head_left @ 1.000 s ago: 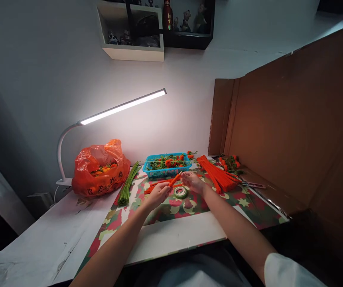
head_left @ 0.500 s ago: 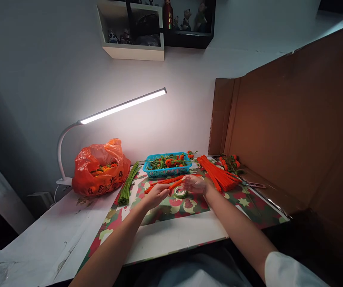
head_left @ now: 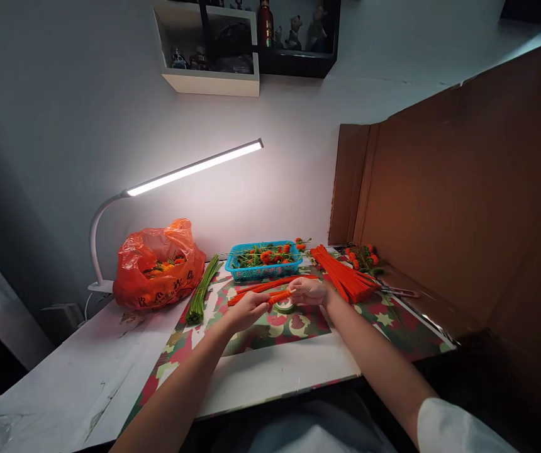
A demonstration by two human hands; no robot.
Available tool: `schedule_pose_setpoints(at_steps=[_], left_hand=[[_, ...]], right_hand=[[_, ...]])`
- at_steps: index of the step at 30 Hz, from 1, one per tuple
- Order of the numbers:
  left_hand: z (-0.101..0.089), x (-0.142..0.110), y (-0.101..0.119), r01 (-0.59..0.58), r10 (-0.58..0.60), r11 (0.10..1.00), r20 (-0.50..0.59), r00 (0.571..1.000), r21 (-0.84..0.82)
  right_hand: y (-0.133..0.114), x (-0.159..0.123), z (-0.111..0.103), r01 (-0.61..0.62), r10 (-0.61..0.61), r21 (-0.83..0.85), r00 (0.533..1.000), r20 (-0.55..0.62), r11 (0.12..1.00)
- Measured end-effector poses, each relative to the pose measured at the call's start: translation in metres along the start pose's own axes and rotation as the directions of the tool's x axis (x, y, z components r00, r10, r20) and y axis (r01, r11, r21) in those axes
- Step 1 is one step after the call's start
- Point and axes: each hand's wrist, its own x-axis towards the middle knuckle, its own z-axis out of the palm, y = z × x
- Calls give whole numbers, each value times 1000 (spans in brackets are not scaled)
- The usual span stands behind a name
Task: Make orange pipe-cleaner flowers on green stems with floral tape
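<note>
Both my hands meet over the patterned mat (head_left: 299, 327), pinching a short orange pipe cleaner piece (head_left: 280, 295) between them. My left hand (head_left: 246, 309) grips its left end with closed fingers. My right hand (head_left: 309, 290) holds the right end, fingers curled. Just below the piece lies a roll of green tape (head_left: 284, 306). Longer orange pipe cleaners (head_left: 261, 287) lie on the mat behind my hands.
A blue basket (head_left: 265, 259) of orange-and-green flowers stands behind. A bundle of orange pipe cleaners (head_left: 343, 274) lies to the right, green stems (head_left: 202, 290) to the left, an orange plastic bag (head_left: 157, 264) further left. A desk lamp (head_left: 190, 170) arches overhead; cardboard (head_left: 463, 189) walls the right side.
The orange piece has tipped from slanted to nearly level and come lower, close to the tape roll. My hands moved slightly closer together.
</note>
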Motion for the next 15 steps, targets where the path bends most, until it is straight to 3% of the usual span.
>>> schedule_pose_setpoints(at_steps=[2, 5, 9, 11, 15], left_hand=[[0, -1, 0, 16, -18, 998, 29, 999, 61], [3, -1, 2, 56, -69, 984, 73, 995, 171], [9, -1, 3, 158, -165, 963, 14, 986, 219], [12, 1, 1, 194, -190, 967, -44, 981, 164], [16, 5, -3, 209, -208, 978, -161, 965, -10]], right_hand=[[-6, -4, 2, -28, 21, -168, 999, -43, 985], [-11, -8, 6, -60, 13, -475, 995, -103, 878], [-10, -5, 15, -48, -179, -715, 954, -239, 698], [-9, -2, 21, -15, -357, -793, 888, -290, 608], [-6, 3, 34, 138, -711, -888, 658, -249, 439]])
